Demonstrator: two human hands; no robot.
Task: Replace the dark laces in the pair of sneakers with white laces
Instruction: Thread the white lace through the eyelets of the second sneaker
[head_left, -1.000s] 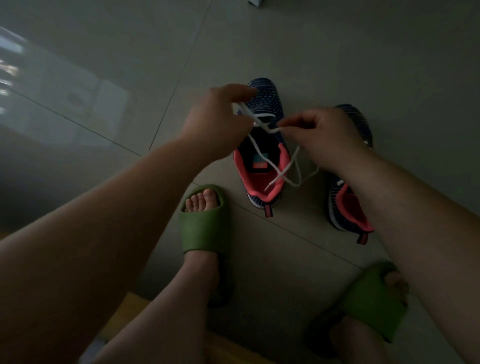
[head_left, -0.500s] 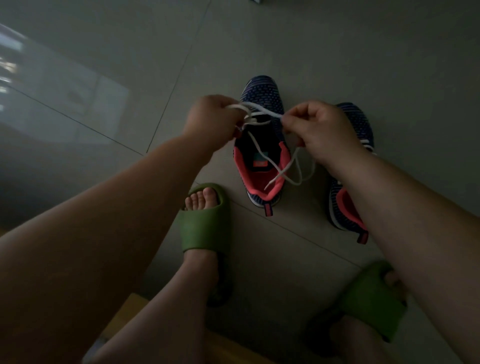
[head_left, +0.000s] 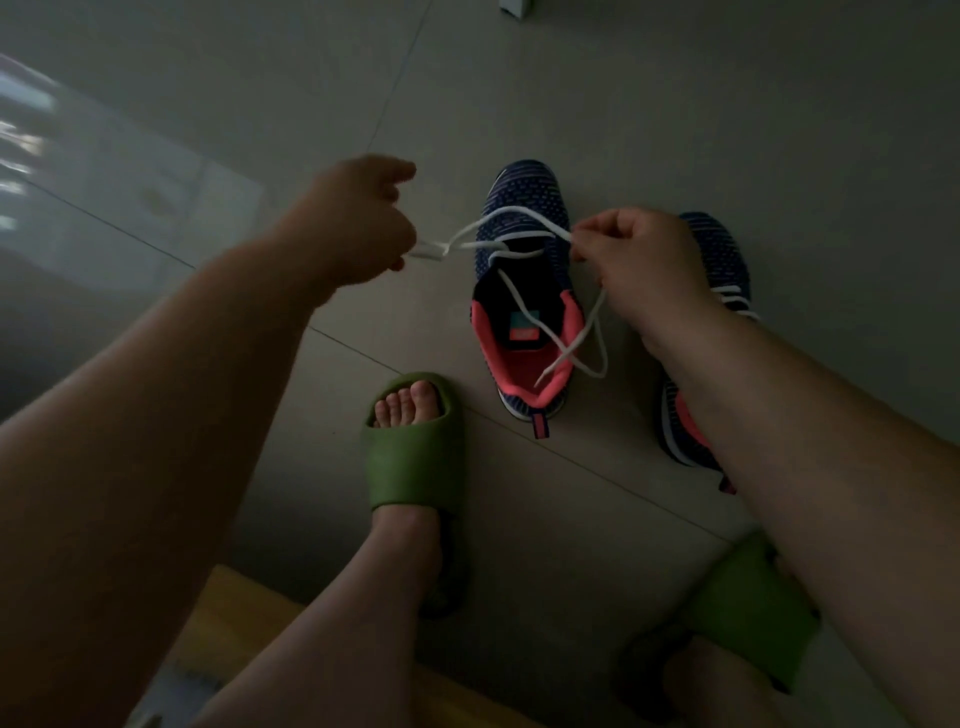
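Two navy knit sneakers with pink lining stand on the tiled floor. The left sneaker (head_left: 524, 291) carries a white lace (head_left: 511, 244) across its upper eyelets. My left hand (head_left: 358, 223) pinches a loop of that lace and holds it out to the left of the shoe. At the shoe's right side, my right hand (head_left: 639, 260) pinches another part of the same lace. Loose lace ends trail over the pink heel. The right sneaker (head_left: 722, 270) is largely hidden behind my right wrist; white lacing shows on it.
My feet in green slides rest on the floor, the left slide (head_left: 413, 452) just below the left sneaker, the right slide (head_left: 748, 613) at lower right. A wooden edge (head_left: 249, 608) runs along the bottom. A small white object (head_left: 514, 8) sits at the top.
My left hand has pulled its lace loop out to the left, away from the shoe. The right hand stays pinching the lace at the shoe's right side.
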